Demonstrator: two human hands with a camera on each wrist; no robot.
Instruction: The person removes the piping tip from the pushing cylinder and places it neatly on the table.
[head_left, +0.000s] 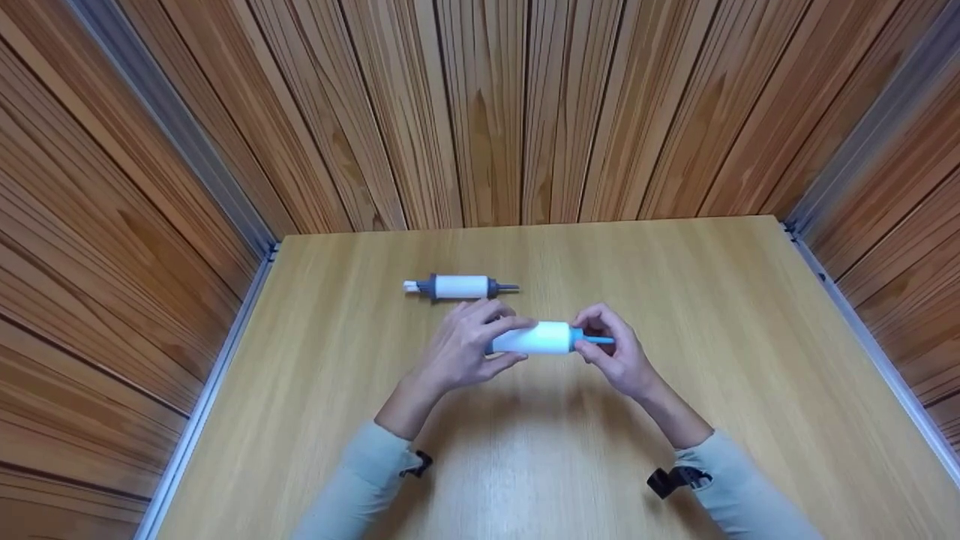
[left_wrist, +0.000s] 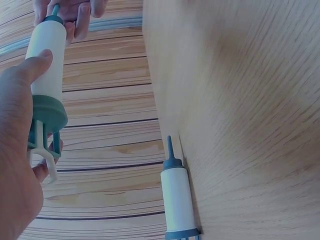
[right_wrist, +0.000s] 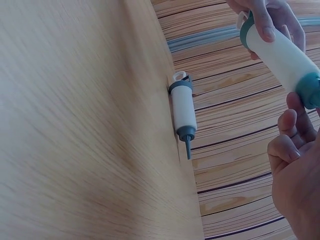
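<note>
A white-barrelled, syringe-like dispenser (head_left: 551,337) with a blue nozzle end is held in the air above the table, lying roughly level. My left hand (head_left: 469,345) grips its barrel, with the thumb (left_wrist: 37,65) along the side. In the left wrist view its other end has a teal collar (left_wrist: 50,111) and white handle parts (left_wrist: 45,157). At the nozzle end, my right hand (head_left: 616,352) pinches the blue cap (right_wrist: 309,90) between thumb and fingers. A second dispenser (head_left: 461,286), white with dark grey-blue ends, lies on the table just beyond my left hand.
The wooden table top (head_left: 337,300) is bordered by wood-plank walls (head_left: 480,112) at the back and both sides. Metal rails (head_left: 202,420) run along the table's side edges. Both sleeves carry a small black device (head_left: 667,480) near the wrist.
</note>
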